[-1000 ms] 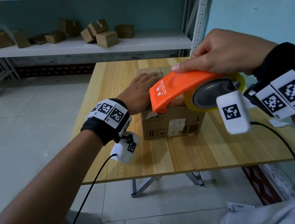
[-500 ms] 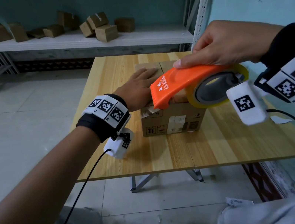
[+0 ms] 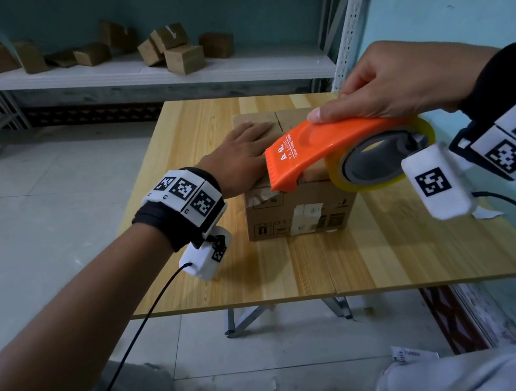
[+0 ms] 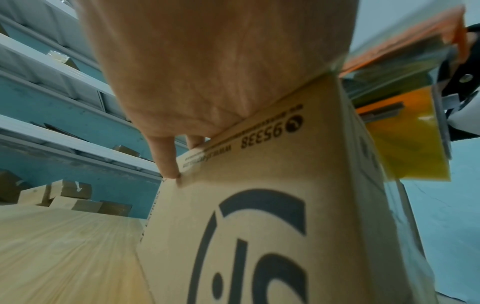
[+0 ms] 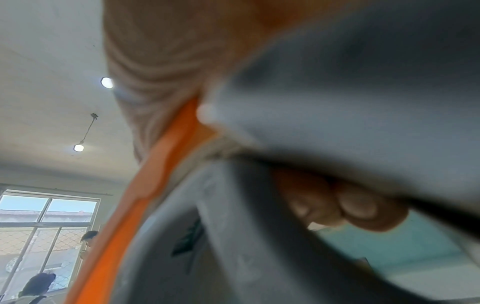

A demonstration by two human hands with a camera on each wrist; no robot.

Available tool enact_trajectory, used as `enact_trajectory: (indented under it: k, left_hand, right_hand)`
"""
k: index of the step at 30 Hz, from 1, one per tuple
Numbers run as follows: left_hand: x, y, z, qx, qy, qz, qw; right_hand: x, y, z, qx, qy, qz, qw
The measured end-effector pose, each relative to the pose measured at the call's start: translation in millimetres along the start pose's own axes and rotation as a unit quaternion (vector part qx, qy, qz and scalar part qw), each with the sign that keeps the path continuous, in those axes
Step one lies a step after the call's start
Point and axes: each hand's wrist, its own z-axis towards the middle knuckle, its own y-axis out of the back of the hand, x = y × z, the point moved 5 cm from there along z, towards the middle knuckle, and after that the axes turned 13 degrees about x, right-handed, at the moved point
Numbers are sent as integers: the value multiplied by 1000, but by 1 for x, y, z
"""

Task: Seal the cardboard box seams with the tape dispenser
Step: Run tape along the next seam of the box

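The right hand (image 3: 401,79) is curled round the orange tape dispenser (image 3: 320,147), forefinger laid along its top; the right wrist view adds fingertips (image 5: 363,209) tucked under the grey hub, so the hold is firm. Since a second ago the dispenser has tipped a little, its toothed front edge now sitting lower against the near top edge of the cardboard box (image 3: 301,215), while the yellow tape roll (image 3: 382,171) hangs off the box's right side. My reading is that the tape end is being set on the near face, ready to be drawn back along the top seam, so the sealing is only starting. The left hand (image 3: 240,160) lies flat with straight fingers on the left flap, holding nothing, pressing the lid down, much as it did before. The box stands near the middle of the wooden bench (image 3: 380,260), and its centre seam shows bare at the far end. The head view gives the whole layout but hides the tape's path under the orange shell. The left wrist view shows what it cannot: a clear strip running from the dispenser to the box corner beside the palm, and a fingertip (image 4: 168,164) hooked over the flap edge. Small boxes sit on the shelf (image 3: 127,77) behind.
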Motion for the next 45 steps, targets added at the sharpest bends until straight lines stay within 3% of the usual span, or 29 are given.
enact_trajectory:
  k: [5,10,14,18,28,45]
  left_hand:
    - [6,-5,7,31,55,27,998]
    - [10,-7,8,38,81,-19,996]
    - [6,6,3,-17,113,-180,977]
    - [10,9,-2,-15,146,-290,946]
    - [12,11,-5,-65,121,-307,942]
    - [10,9,-3,-49,131,-298,944]
  right_hand:
    - [-13,12,-13,-16,-19,-9,1000]
    - [-16,12,-13,-16,-7,2,1000]
    - [-25,10,-14,-39,1,40,998]
    - [-30,1,-16,-44,-10,70,997]
    - [-29,-1,-17,-59,-13,68,996]
    - [-30,-2,-21,-54,-27,85,995]
